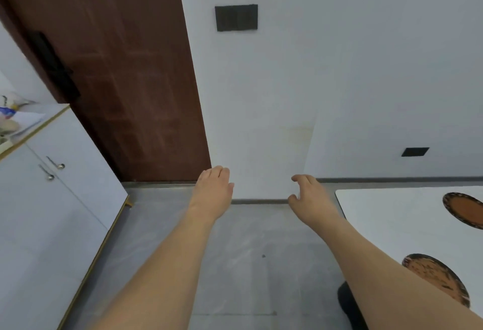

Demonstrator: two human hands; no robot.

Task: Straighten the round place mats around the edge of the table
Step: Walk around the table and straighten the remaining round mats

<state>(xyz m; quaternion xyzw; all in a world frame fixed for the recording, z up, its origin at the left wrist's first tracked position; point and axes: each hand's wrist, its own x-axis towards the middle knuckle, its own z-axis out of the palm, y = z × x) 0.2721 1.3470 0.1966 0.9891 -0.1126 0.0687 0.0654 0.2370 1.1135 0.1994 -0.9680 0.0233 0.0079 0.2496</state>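
Observation:
A white table point(386, 214) shows only at the right edge of the view. Two round brown place mats with dark patterned rims lie on it: one point(464, 209) at the far right, cut off by the frame, and a nearer one point(433, 275) partly hidden under my right forearm. My left hand point(213, 190) and my right hand point(311, 197) are both stretched out over the grey floor, left of the table. Their fingers hang loosely curled and hold nothing. Neither hand touches a mat.
A white cabinet point(60, 199) with two metal handles stands at the left, with clutter on its top. A dark brown door point(125, 73) and a white wall point(339, 81) lie ahead. A dark object point(349, 303) sits on the floor below the table's edge.

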